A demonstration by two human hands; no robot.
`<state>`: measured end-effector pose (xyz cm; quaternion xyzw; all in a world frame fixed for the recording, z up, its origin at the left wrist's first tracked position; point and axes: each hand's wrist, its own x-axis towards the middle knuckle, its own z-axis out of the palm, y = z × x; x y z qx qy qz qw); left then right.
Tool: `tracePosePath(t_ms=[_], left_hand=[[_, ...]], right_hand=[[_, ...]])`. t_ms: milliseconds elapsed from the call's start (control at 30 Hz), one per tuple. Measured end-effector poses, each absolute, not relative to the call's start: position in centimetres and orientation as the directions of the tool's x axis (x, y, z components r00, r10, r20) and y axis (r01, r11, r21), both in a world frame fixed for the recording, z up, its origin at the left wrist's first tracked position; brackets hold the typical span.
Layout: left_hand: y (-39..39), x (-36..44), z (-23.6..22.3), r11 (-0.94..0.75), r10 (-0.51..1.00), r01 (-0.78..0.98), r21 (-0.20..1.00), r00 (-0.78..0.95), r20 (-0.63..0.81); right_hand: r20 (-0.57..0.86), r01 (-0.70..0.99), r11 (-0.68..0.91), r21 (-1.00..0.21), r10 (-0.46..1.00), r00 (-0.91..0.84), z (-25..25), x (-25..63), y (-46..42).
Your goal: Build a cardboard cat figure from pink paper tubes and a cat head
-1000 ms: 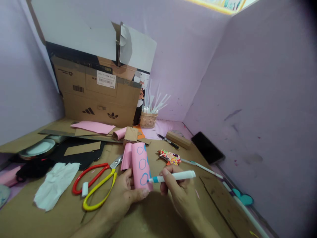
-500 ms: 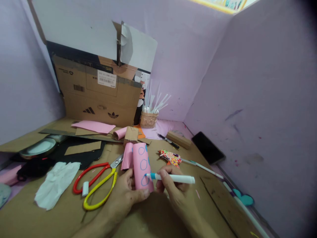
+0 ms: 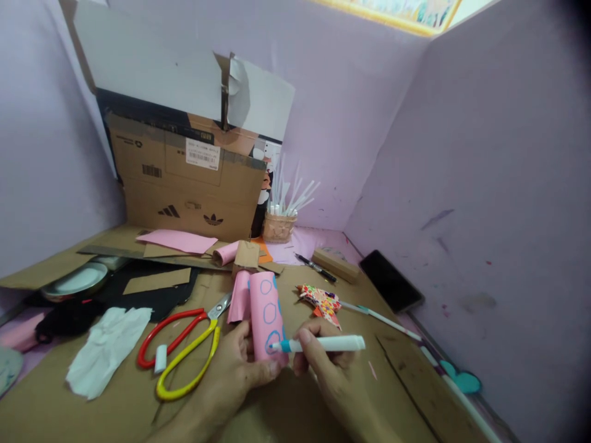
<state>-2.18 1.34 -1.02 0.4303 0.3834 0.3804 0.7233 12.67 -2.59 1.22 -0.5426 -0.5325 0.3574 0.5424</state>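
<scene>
The pink tube (image 3: pixel 262 314) is in front of the person, in the near middle of the cardboard-covered table (image 3: pixel 277 409), its far end pointing towards the wall. The left hand (image 3: pixel 236 364) grasps its near end, thumb laid across the bottom and fingers along the left side. That grip probably steadies the curved paper against the pen's push, and it leaves most of the facing side uncovered for drawing. From where I stand I cannot tell whether the tube's underside rests on the cardboard.

The right hand (image 3: pixel 327 363) grasps a white marker (image 3: pixel 335 343) in a writing hold, thumb and fingers well down the barrel, which would give fine control. The marker lies almost level, its blue end meeting the tube from the right, so the hand blocks little of the drawing.

A small white cap (image 3: pixel 160 359) lies among the handles of the red-and-yellow scissors (image 3: pixel 213 320), within easy reach of the left hand; by its look it may belong to the marker. The scissors' blades point towards another pink piece (image 3: pixel 239 300) just beside the tube's left side, and a crumpled tissue (image 3: pixel 109 351) lies further left.

As for the tube, it is smooth, plain pink and round, with 3 blue rings in a row down its face. The upper 2 are bare outlines; the lowest, where the tip sits, has a heavier, wavier line. More blue marks peek round both edges.
</scene>
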Motion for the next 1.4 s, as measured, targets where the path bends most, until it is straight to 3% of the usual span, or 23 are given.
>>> tracePosePath(t_ms=[167, 267, 400, 567, 733, 967, 1200, 1400], left_hand=[[1.0, -2.4, -1.2, 0.379, 0.871, -0.254, 0.89, 0.423, -0.25], [0.8, -2.6, -1.1, 0.428, 0.848, -0.273, 0.862, 0.45, -0.279], [0.5, -3.0, -1.3, 0.447, 0.837, -0.263, 0.855, 0.461, -0.295], [0.2, -2.8, -2.3, 0.416, 0.761, -0.156, 0.896, 0.599, -0.249], [0.1, -2.2, -2.1, 0.336, 0.771, -0.228, 0.914, 0.623, -0.128], [0.0, -2.5, 0.0, 0.406, 0.762, -0.238, 0.882, 0.621, -0.184], [0.7, -2.6, -0.7, 0.429, 0.823, -0.266, 0.863, 0.509, -0.253], [1.0, -2.4, -0.6, 0.448, 0.821, -0.267, 0.853, 0.501, -0.274]], right_hand=[[0.288, 0.132, 0.256, -0.958, 0.846, 0.448, 1.2, 14.1, -1.9], [0.282, 0.084, 0.278, -0.957, 0.817, 0.503, 1.1, 14.5, -1.4], [0.215, -0.108, 0.282, -0.953, 0.886, 0.411, 0.5, 13.8, -0.9], [0.041, -0.399, 0.135, -0.907, 0.971, 0.236, 0.6, 13.1, -0.8], [0.012, -0.499, 0.114, -0.859, 0.979, 0.202, 1.3, 13.0, -1.1], [0.022, -0.419, 0.055, -0.906, 0.996, 0.084, 0.9, 12.3, -1.4], [0.219, -0.151, 0.296, -0.943, 0.896, 0.387, 1.7, 14.5, -1.6], [0.317, 0.066, 0.312, -0.948, 0.899, 0.303, 1.8, 14.3, -3.1]])
